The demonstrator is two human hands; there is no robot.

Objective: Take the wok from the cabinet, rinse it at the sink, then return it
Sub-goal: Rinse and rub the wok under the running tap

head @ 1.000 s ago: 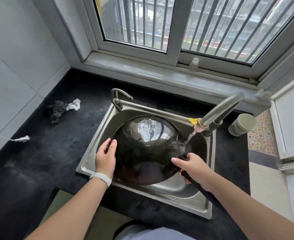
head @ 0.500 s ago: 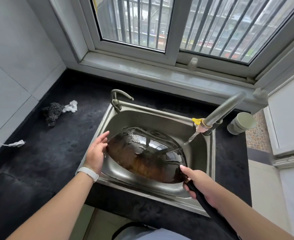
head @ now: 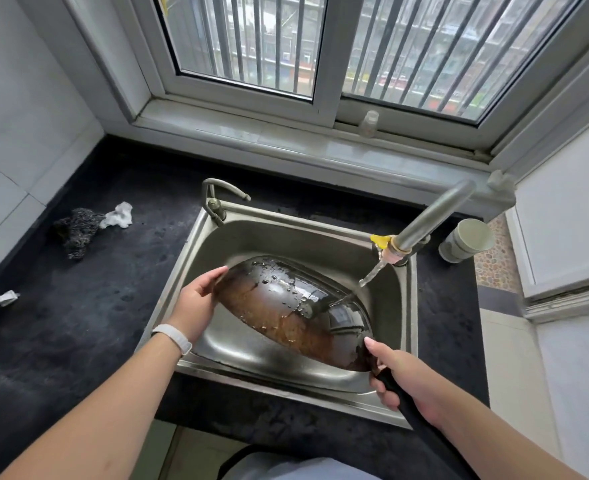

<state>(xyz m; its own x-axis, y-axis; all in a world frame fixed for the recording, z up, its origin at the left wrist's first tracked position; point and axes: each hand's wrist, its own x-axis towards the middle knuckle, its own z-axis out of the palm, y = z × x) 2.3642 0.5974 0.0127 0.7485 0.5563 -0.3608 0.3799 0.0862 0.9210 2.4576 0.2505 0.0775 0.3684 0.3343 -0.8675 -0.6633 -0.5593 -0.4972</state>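
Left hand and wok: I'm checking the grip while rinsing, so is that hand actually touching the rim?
Touching. The head view shows the left hand with its fingers pressed against the far rim of the tilted wok; no gap shows.

Wok (head: 296, 313): dark, round-bottomed, wet, with brown rust-coloured patches on its convex underside. Held tilted on edge inside the steel sink (head: 321, 237), its black handle (head: 400, 396) pointing toward the viewer, water stream striking it.
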